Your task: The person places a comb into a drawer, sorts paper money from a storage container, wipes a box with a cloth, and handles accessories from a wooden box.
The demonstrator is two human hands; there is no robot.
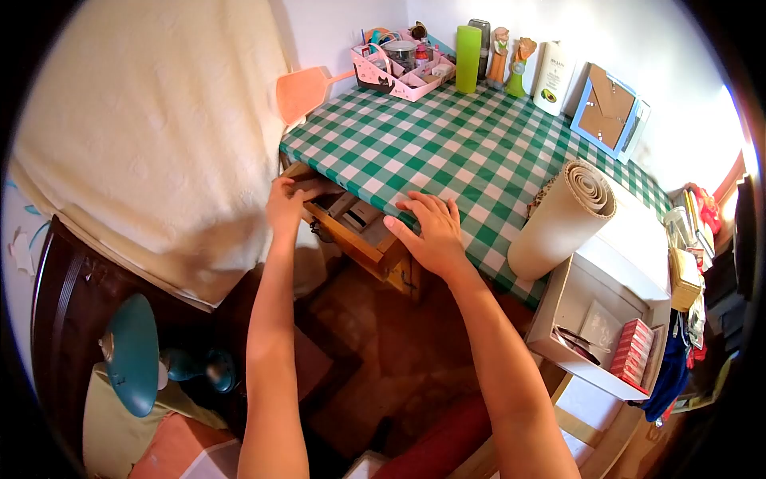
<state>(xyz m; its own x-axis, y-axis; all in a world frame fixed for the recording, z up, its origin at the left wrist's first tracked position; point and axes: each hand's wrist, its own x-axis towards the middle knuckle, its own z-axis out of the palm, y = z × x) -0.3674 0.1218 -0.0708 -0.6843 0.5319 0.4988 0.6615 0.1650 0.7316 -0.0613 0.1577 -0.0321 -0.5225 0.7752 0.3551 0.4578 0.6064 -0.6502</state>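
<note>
A wooden drawer [349, 237] stands pulled out at an angle below the table's front edge, with some small flat items inside that I cannot make out. My left hand [285, 206] is at the drawer's left end, its fingers bent over the wood there; some fingertips are hidden. My right hand [435, 235] rests on the table's edge above the drawer's right end, fingers spread and holding nothing. Under it lies a green and white checked tablecloth [431, 128].
A rolled beige mat [558, 223] stands right of my right hand. Beside it is an open white box [558, 307] with a red-and-white packet [632, 351]. Along the back are a pink organizer [411, 86], a green cylinder [467, 60], a lotion bottle [550, 80] and a blue frame [605, 110].
</note>
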